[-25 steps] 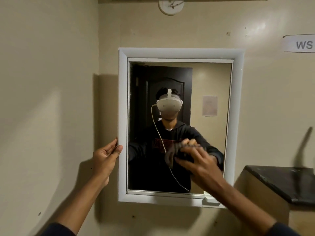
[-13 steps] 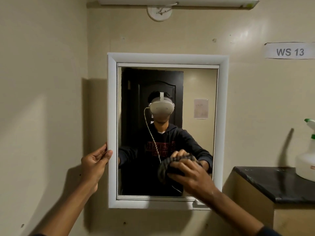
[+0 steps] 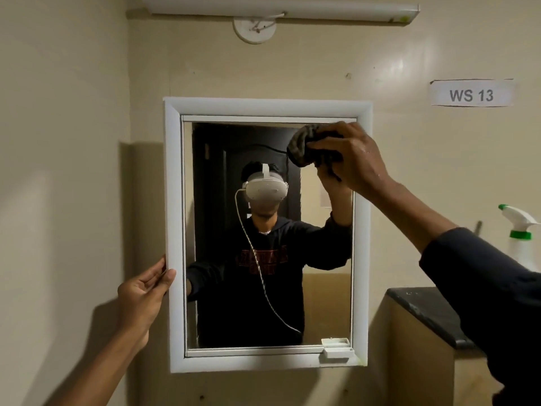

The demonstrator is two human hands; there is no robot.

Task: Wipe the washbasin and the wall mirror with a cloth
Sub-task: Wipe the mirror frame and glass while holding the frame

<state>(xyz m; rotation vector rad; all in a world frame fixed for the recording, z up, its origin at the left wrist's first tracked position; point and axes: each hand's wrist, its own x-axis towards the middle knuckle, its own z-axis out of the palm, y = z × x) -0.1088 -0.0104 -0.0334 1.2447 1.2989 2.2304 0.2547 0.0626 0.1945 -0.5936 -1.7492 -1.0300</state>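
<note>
A wall mirror with a white frame hangs on the beige wall in front of me. My right hand presses a bunched dark grey cloth against the glass near the mirror's upper right corner. My left hand grips the lower part of the frame's left edge, thumb on the front. The glass reflects a person in a dark hoodie with a white headset. The washbasin is out of view.
A dark countertop juts out at the lower right, with a white spray bottle with a green collar on it. A paper label "WS 13" is on the wall. A tube light runs above the mirror.
My right hand has carried the cloth from the lower middle of the glass up to the upper right corner. My left hand has kept its hold on the frame.
</note>
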